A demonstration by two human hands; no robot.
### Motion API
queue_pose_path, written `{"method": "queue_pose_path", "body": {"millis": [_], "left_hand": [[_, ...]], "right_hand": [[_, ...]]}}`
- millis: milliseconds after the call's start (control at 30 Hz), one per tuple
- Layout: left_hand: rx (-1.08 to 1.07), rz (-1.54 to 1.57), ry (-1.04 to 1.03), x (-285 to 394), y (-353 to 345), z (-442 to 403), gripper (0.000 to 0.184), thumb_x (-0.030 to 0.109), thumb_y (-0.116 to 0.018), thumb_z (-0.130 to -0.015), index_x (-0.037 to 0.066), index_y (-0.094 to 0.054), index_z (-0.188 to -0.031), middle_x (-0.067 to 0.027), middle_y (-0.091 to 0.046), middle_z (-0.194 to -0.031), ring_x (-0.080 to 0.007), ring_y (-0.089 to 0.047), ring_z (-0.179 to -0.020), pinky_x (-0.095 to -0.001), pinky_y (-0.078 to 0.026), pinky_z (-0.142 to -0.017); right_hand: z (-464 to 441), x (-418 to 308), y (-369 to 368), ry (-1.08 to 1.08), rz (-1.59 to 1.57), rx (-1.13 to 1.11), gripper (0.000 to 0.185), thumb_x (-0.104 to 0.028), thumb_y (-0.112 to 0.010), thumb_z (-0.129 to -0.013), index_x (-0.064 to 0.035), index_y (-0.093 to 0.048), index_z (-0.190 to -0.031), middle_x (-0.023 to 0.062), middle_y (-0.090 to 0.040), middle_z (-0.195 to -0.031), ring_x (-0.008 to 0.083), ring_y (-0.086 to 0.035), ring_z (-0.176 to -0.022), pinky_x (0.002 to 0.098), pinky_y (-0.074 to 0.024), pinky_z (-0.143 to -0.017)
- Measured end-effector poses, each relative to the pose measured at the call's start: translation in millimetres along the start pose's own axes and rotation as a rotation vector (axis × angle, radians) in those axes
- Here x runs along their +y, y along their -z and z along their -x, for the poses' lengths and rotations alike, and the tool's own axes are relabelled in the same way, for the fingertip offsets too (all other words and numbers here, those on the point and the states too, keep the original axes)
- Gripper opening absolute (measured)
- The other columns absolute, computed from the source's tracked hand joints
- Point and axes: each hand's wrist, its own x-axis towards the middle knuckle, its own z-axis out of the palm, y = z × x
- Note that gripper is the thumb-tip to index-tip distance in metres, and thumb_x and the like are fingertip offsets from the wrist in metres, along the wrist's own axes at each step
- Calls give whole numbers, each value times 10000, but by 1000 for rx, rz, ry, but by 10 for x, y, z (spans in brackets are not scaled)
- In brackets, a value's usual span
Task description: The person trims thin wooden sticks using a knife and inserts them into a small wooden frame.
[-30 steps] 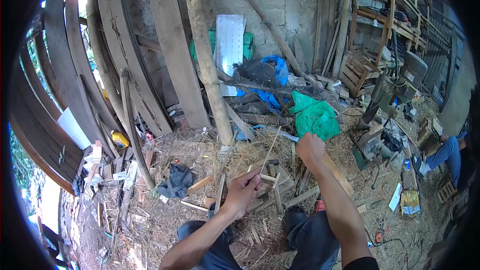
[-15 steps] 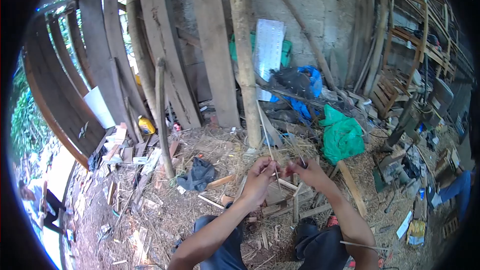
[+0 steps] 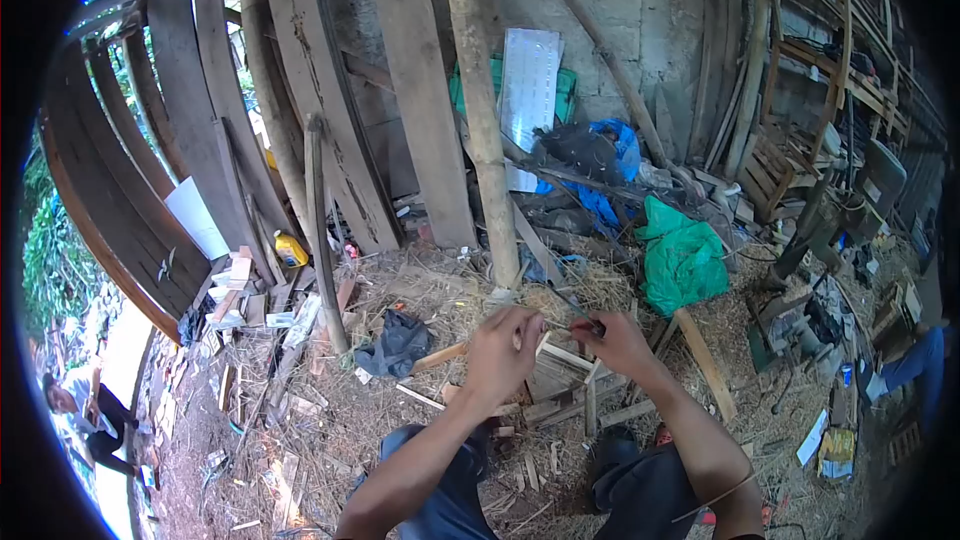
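Observation:
Near the centre, my left hand (image 3: 503, 355) is closed round a thin light stick, whose short end shows by the fingers. Just to its right, my right hand (image 3: 612, 342) is closed on a knife; its narrow dark blade (image 3: 567, 305) points up and left. The two hands are close together, above a small wooden frame (image 3: 572, 380) on the ground between my feet. Most of the stick and the knife's handle are hidden by the fingers.
A green plastic bag (image 3: 683, 258) lies ahead on the right. A wooden pole (image 3: 485, 140) stands in front. A dark cloth (image 3: 397, 343) and a yellow bottle (image 3: 290, 249) are on the left. One person (image 3: 95, 420) sits far left; another's leg (image 3: 908, 360) shows far right.
My right hand has come in from the upper right to beside my left hand. The stick, upright earlier, is now mostly hidden. The view has turned left.

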Motion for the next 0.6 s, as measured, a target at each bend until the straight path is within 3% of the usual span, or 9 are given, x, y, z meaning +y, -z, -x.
{"method": "queue_pose_path", "body": {"millis": [33, 67, 167, 233, 300, 333, 400, 467, 600], "left_hand": [[166, -102, -297, 18, 47, -44, 147, 109, -635, -832, 41, -657, -960, -108, -635, -848, -268, -596, -870, -346, -441, -771], [140, -223, -276, 80, 128, -99, 168, 115, -619, -827, 55, -661, -978, -103, -634, -897, -277, -577, -944, -373, -421, -870], [79, -481, -247, -387, 65, -144, 120, 127, -640, -813, 75, -679, -915, -93, -632, -963, -262, -557, -1018, -425, -361, -963], [-23, -489, -176, -569, 75, -102, 130, 141, -631, -828, 62, -681, -920, -112, -646, -938, -282, -598, -955, -428, -428, -891], [-197, -184, -7, -662, 86, -86, 154, 161, -628, -844, 44, -679, -929, -146, -654, -894, -315, -631, -836, -416, -487, -769], [-185, -155, -67, -671, 74, -85, 172, 171, -631, -852, 25, -670, -934, -177, -654, -844, -350, -630, -725, -408, -506, -664], [-190, -110, -30, -649, 59, -96, 166, 166, -625, -859, 32, -671, -943, -178, -654, -837, -338, -636, -724, -399, -504, -664], [-186, -69, 12, -624, 59, -104, 160, 162, -619, -866, 39, -672, -953, -178, -654, -829, -327, -641, -722, -390, -501, -665], [-117, 109, 121, -628, -27, -120, 168, 160, -587, -901, 43, -659, -998, -140, -670, -822, -228, -640, -675, -355, -488, -635]], "right_hand": [[8, -65, 48, 12, 126, 17, 152, -144, -684, -803, -77, -709, -937, 119, -684, -829, 273, -659, -733, 366, -500, -652], [21, -100, 76, 26, 253, 32, 130, -130, -674, -808, -83, -709, -924, 111, -681, -837, 304, -655, -741, 380, -503, -644], [-19, 11, 92, 177, 342, 141, 109, -120, -654, -817, -94, -707, -908, 99, -677, -856, 329, -644, -741, 408, -508, -653], [-52, 42, 161, 164, 358, 157, 105, -119, -653, -819, -89, -704, -905, 100, -674, -880, 321, -646, -757, 406, -510, -661], [-78, 63, 217, 149, 369, 181, 101, -117, -652, -820, -83, -701, -902, 100, -672, -904, 313, -649, -773, 403, -511, -669], [-87, 72, 237, 154, 340, 253, 117, -108, -632, -834, -78, -687, -933, 114, -668, -913, 320, -647, -795, 406, -508, -677], [-120, 69, 252, 159, 314, 324, 133, -99, -613, -848, -73, -674, -964, 127, -664, -922, 328, -645, -818, 410, -505, -685], [-189, 32, 214, 28, 321, 776, 171, -74, -576, -869, -72, -638, -1028, 170, -649, -953, 352, -634, -856, 418, -500, -710], [-193, 336, 235, -188, 217, 539, 199, -92, -564, -871, -61, -603, -1064, 192, -659, -873, 392, -634, -812, 459, -498, -690]]}}
